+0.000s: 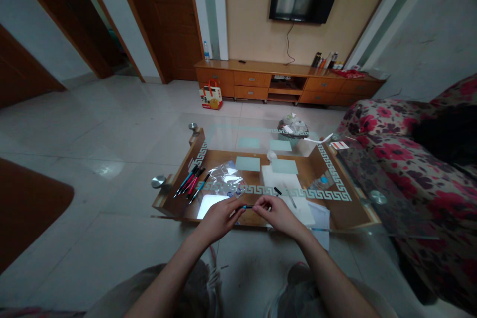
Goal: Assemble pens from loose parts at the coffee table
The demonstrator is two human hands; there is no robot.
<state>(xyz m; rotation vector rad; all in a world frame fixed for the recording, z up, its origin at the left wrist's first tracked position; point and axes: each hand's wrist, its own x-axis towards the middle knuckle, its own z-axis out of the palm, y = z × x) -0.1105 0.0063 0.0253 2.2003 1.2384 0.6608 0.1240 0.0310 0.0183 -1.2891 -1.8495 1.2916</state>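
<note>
Between my two hands, above the near edge of the glass coffee table (257,179), is a thin dark pen (249,206) with a blue part. The fingers of my left hand (223,213) pinch its left end. My right hand (274,211) pinches the other end. Just beyond my right hand lies a small black pen cap (278,191). A slim pen-like piece (291,198) is to the right of the cap. Several blue, pink and black pens (190,181) are grouped at the table's left side, beside a clear plastic bag (225,179).
White paper (303,210) is on the right half of the table, with a clear bottle (320,183) near it. Behind the table stands a bin (293,129). A floral sofa (395,144) is on the right, and a low wooden cabinet (251,79) stands along the far wall.
</note>
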